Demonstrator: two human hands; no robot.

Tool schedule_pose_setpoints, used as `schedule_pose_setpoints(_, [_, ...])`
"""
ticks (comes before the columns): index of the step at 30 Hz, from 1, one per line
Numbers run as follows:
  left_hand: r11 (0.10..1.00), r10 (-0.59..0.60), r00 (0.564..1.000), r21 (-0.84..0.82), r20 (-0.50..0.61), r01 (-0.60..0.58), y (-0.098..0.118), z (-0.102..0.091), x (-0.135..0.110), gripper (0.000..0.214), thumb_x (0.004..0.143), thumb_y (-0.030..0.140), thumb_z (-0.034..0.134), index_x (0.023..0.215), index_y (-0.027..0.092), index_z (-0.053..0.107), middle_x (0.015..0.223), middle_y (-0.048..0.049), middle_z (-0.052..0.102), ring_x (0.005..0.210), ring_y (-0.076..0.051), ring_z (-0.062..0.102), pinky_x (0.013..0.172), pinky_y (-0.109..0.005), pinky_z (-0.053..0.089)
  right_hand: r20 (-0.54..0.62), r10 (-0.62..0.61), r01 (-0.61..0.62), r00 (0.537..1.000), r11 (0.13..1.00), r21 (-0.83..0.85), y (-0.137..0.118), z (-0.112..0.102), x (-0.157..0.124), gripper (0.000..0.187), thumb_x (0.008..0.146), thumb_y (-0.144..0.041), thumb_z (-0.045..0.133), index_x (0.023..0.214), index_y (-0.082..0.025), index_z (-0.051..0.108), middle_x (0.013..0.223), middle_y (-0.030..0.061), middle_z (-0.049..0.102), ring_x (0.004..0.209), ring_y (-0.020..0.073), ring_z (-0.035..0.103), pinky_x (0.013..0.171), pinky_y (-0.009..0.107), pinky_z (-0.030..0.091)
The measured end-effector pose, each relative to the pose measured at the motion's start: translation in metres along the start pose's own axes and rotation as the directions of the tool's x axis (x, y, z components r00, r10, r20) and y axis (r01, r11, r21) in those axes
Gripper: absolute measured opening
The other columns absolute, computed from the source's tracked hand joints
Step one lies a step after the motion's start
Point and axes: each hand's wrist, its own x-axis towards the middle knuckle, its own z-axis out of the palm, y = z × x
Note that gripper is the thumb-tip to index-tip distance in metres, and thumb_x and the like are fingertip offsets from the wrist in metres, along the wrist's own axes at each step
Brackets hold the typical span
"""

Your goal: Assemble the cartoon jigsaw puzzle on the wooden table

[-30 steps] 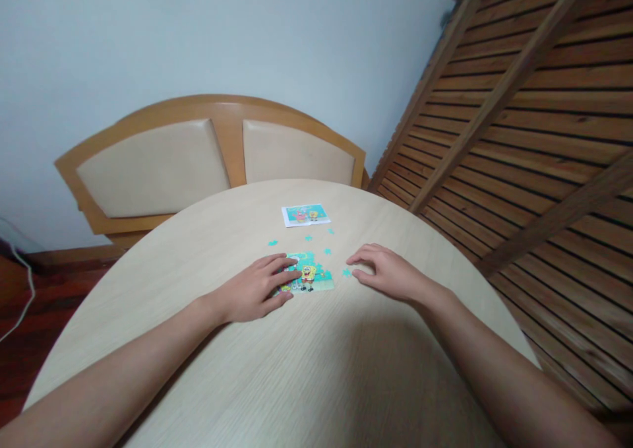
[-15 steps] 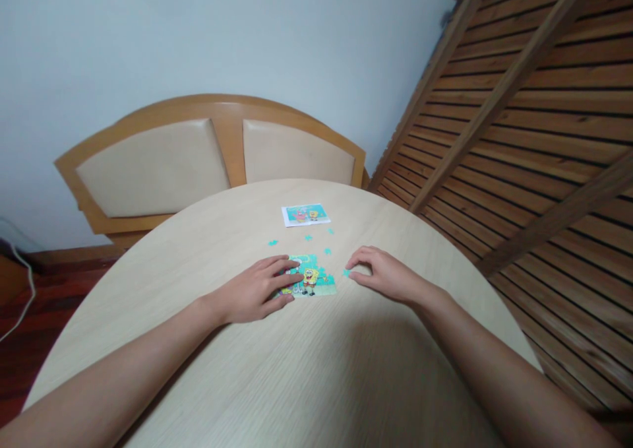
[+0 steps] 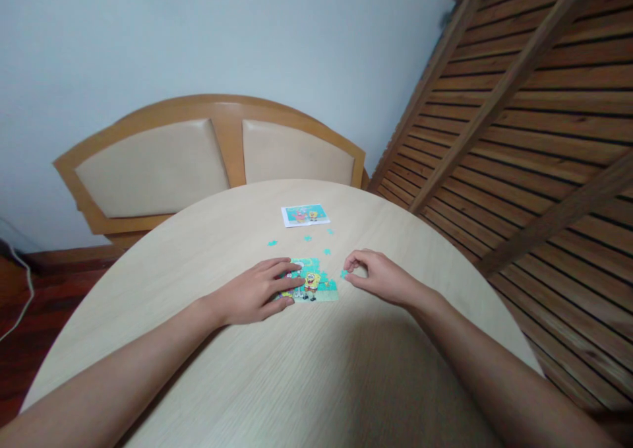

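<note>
A small, partly assembled cartoon jigsaw puzzle (image 3: 316, 285) lies on the round light-wood table (image 3: 306, 375). My left hand (image 3: 254, 291) rests flat on the puzzle's left part, fingers stretched out. My right hand (image 3: 378, 276) is just right of the puzzle, with thumb and forefinger pinched on a small teal puzzle piece (image 3: 343, 274) at table level. Several loose teal pieces (image 3: 307, 239) lie scattered beyond the puzzle. A small reference picture card (image 3: 305, 214) lies farther back on the table.
A wooden bench back with beige cushions (image 3: 208, 158) stands behind the table against the pale wall. A slatted wooden frame (image 3: 534, 118) leans at the right. A white cable (image 3: 22, 289) hangs over the dark floor at the left.
My right hand has curled from a flatter pose into a pinch around the teal piece beside the puzzle. My left hand has stayed on the puzzle.
</note>
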Motion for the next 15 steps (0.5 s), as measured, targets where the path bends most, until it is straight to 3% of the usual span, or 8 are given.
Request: schedule_pose_setpoints(15, [1.0, 0.01, 1.0, -0.014, -0.005, -0.01, 0.0004, -0.001, 0.0008, 0.041, 0.102, 0.036, 0.05, 0.142, 0.027, 0.053, 0.145, -0.0108, 0.052, 0.134, -0.03, 0.047, 0.113, -0.051, 0.04, -0.071, 0.009, -0.003, 0.997, 0.996, 0.086, -0.0052, 0.0085, 0.0051, 0.009, 0.083, -0.022, 0.062, 0.091, -0.019, 0.067, 0.089, 0.0046, 0.072, 0.084, 0.0193, 0.066, 0.078, 0.032, 0.051])
